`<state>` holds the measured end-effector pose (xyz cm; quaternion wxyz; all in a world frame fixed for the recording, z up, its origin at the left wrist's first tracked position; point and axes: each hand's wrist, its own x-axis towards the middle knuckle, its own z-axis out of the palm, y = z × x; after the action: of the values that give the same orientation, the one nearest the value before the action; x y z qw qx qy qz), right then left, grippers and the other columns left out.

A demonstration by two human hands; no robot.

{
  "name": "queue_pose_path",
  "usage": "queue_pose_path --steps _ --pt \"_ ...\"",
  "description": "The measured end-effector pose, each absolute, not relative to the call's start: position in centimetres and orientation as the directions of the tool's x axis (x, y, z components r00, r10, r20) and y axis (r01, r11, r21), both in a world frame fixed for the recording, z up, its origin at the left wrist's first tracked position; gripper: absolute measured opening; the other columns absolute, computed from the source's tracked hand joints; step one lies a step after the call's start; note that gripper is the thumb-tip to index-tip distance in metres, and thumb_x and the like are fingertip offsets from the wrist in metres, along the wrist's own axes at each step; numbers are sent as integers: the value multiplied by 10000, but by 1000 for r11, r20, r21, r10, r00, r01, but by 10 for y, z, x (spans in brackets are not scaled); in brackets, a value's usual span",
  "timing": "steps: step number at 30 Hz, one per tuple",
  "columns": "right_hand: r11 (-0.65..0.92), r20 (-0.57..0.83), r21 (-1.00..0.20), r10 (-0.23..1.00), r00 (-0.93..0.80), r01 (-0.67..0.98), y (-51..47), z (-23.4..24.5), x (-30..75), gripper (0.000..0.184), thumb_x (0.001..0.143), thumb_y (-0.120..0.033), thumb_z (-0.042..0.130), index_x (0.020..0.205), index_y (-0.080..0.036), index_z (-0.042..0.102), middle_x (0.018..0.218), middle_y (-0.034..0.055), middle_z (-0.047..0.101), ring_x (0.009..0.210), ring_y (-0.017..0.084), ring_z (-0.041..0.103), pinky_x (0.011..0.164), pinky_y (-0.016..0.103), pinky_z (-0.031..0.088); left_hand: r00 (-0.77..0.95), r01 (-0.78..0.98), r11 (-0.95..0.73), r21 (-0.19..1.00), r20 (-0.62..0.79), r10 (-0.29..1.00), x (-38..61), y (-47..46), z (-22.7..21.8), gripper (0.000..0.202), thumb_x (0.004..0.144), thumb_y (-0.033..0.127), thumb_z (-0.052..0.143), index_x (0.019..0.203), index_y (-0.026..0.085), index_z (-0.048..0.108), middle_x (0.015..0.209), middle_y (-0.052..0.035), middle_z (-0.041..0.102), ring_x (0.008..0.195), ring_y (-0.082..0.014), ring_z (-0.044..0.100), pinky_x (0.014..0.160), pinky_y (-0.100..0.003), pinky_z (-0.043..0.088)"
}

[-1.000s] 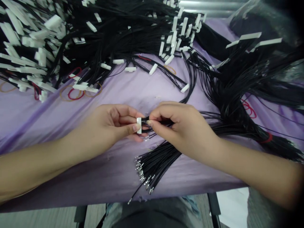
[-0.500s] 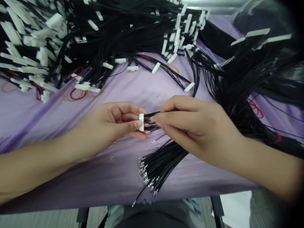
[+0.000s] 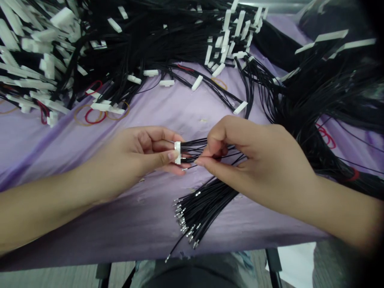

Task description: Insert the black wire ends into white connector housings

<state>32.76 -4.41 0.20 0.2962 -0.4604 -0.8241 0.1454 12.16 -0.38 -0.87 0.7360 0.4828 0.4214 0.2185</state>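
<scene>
Between the thumb and fingers of my left hand (image 3: 153,154) is a white connector housing (image 3: 178,153), held upright. Several black wires (image 3: 195,143) run out of its right side toward my right hand (image 3: 237,150). The right thumb and index finger are pinched on a thin black wire (image 3: 192,165), just right of the housing; a metal tip shows near my left fingertips. Below my right hand lies a bundle of loose black wires (image 3: 210,204), their crimped metal terminals (image 3: 183,220) fanned toward the lower left. My right palm hides part of the wires.
White-ended cable harnesses (image 3: 39,52) are heaped at the back left. More black cables (image 3: 312,92) lie at the right. Rubber bands (image 3: 96,116) rest on the purple cloth (image 3: 150,224), whose front edge is close to my lap.
My right thumb and index finger have shifted slightly right and down from the housing, and the wires behind them show more. The left hand still holds the housing in nearly the same place.
</scene>
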Motion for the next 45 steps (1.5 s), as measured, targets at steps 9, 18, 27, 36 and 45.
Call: queue_pose_path --steps 9,18,27,36,45 --pt "634 414 -370 767 -491 679 -45 3 327 140 783 -94 660 772 -154 534 641 -49 590 539 49 522 508 193 378 528 81 463 883 -432 731 123 -3 -6 140 789 68 696 900 144 659 831 -11 707 774 -159 706 720 -192 598" --pt "590 411 -405 800 -438 698 -47 -12 318 123 820 -130 616 789 -169 504 676 -54 591 552 63 504 511 206 365 507 90 465 881 -442 740 128 -5 -4 97 811 33 639 834 127 650 738 3 688 687 -127 696 644 -142 578" --pt "746 276 -368 657 -701 555 -33 15 341 197 935 -288 498 850 -135 588 883 68 534 757 145 489 654 281 411 562 11 481 876 -404 722 123 -5 -7 122 824 45 637 903 138 622 788 8 706 736 -131 708 692 -179 595" --pt "803 208 -209 594 -777 557 -27 12 345 194 925 -208 497 923 -125 673 884 80 588 801 190 563 727 345 478 572 24 472 881 -400 717 123 -4 -7 133 802 85 692 895 158 630 777 23 694 684 -106 682 625 -148 572" --pt "560 262 -543 821 -508 626 -34 25 340 137 897 -206 575 858 -178 704 717 -32 657 632 65 581 564 201 418 562 24 502 865 -427 709 125 -5 -4 112 803 69 680 864 143 623 775 -10 695 711 -159 710 607 -172 581"
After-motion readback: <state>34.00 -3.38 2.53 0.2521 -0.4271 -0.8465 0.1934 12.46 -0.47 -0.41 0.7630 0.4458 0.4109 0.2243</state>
